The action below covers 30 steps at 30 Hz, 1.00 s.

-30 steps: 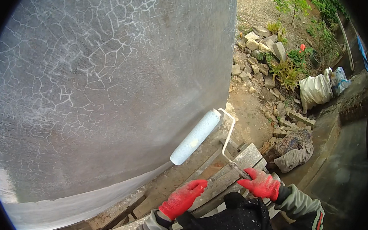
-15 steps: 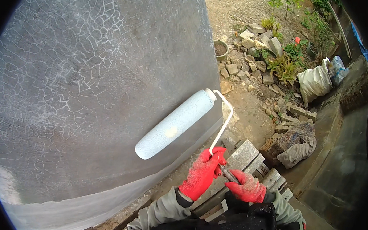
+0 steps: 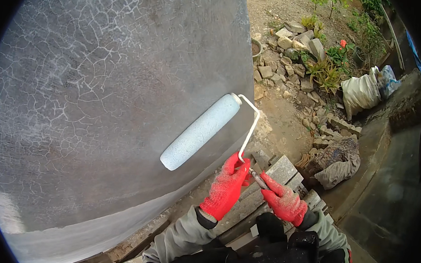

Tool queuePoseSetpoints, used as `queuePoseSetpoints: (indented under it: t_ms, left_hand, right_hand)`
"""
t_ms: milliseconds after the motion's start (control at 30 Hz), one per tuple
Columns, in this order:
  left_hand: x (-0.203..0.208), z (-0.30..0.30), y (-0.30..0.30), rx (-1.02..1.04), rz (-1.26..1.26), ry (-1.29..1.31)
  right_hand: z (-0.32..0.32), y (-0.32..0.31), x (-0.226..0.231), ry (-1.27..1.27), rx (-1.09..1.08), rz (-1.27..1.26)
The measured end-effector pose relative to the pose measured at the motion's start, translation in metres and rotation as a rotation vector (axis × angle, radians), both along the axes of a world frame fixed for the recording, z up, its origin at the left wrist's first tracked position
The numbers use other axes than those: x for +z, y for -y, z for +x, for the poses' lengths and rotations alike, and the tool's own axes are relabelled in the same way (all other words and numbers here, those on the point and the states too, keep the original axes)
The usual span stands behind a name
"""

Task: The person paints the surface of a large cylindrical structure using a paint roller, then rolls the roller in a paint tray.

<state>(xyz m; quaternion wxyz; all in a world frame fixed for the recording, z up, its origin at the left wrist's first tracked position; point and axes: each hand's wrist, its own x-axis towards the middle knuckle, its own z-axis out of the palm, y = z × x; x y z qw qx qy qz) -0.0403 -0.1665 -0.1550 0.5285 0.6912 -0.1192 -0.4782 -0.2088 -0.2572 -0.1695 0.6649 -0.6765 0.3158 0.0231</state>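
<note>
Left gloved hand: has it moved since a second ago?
Yes; the left gloved hand moved up and slightly right, closer to the grey plank's upper end.

Off to your right you have bare dirt ground point(image 3: 280, 117), bearing a heap of rough stones point(image 3: 298, 69) at the far side, a round pot point(image 3: 259, 53) left of them, a white sack point(image 3: 359, 96) at right, and a mottled bundle point(image 3: 337, 152) nearer you.

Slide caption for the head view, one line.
Red-gloved left hand and right hand hold a pale-blue paint roller by a pale-veined grey wall.
</note>
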Motion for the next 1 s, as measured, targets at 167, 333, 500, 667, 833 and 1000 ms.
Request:
queuePoseSetpoints:
  t_ms: [167,333,500,667,833,1000]
  left_hand:
    - [-0.021,0.001,-0.049,0.025,0.051,-0.026]
    - [-0.015,0.007,-0.069,0.063,0.157,-0.063]
    - [-0.018,-0.004,-0.066,0.054,0.123,-0.111]
    - [-0.006,-0.002,-0.060,0.018,0.111,-0.132]
    - [0.008,0.011,-0.091,0.044,0.139,-0.100]
    - [0.023,0.021,-0.102,0.112,0.176,-0.084]
  right_hand:
    - [0.010,0.003,-0.032,-0.071,0.005,-0.004]
    - [0.053,0.017,-0.066,-0.196,0.131,-0.034]
    - [0.086,0.028,-0.175,0.169,0.604,-0.886]
    - [0.083,0.033,-0.181,0.058,0.625,-0.778]
    - [0.067,0.032,-0.025,-0.330,0.115,0.196]
    - [0.091,0.030,-0.039,-0.392,0.059,0.240]
